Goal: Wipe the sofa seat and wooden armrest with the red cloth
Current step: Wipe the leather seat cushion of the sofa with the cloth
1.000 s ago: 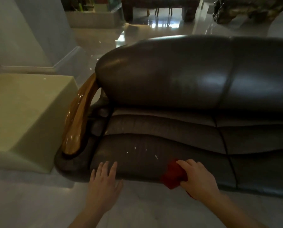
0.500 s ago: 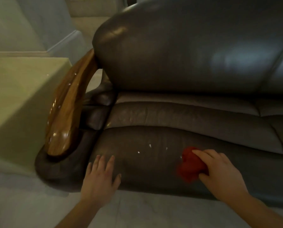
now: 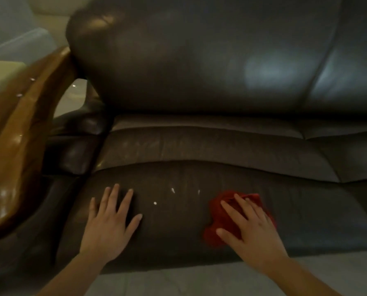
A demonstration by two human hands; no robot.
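Head view, right hand: the right hand lies flat with fingers spread, pressing the red cloth onto the near front of the sofa seat; a second ago it gripped the cloth bunched at the seat's front edge.
Head view, left hand: the left hand rests flat and empty on the seat, fingers splayed, left of the cloth; it has slid from the edge farther onto the cushion.
Specks: small white specks sit between the two hands, just left of the cloth, not yet wiped.
Armrest: the wooden armrest at far left shows a few pale flecks and is untouched.
Meaning: the camera has closed in and the cloth now sits spread for a stroke; wiping seems just started.
Writing: no brand, label or lettering is readable anywhere.
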